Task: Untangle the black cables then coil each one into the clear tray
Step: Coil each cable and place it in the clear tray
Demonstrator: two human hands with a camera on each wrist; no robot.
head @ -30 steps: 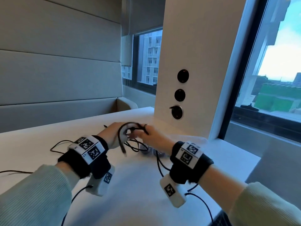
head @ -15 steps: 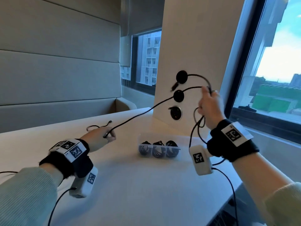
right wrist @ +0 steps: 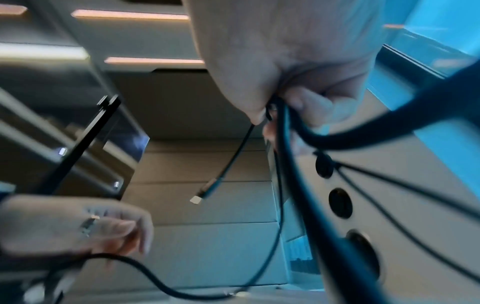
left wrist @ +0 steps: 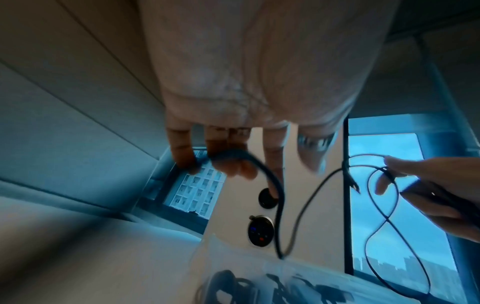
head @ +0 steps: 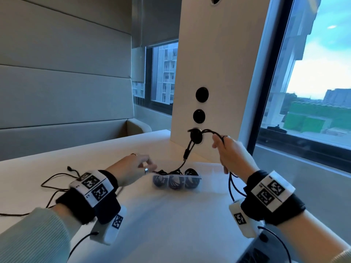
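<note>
The white desk (head: pixel 171 215) is holding the clear tray (head: pixel 176 182) near its far edge, three coils inside. Both hands, left hand (head: pixel 131 170) and right hand (head: pixel 233 154), are pinching one black cable (head: pixel 187 154). Another cable (head: pixel 55 183) is waiting by the left edge.

Pale, smooth table (head: pixel 91 160) running back to a corner. Behind it, padded wall panels (head: pixel 62 95) in grey, split by level seams, with a cushioned bench corner (head: pixel 137 126) tucked below. Straight ahead, a white column (head: pixel 218 63) rising from the table, set with three round black sockets (head: pixel 202 94) one above another. Left of the column, a dark-framed window (head: pixel 163 74) under a lowered blind (head: pixel 157 21), facing a pale tower block. Right of it, a tall window (head: pixel 313 82) onto blue sky, cloud, green rooftops. Cool daylight throughout.
</note>
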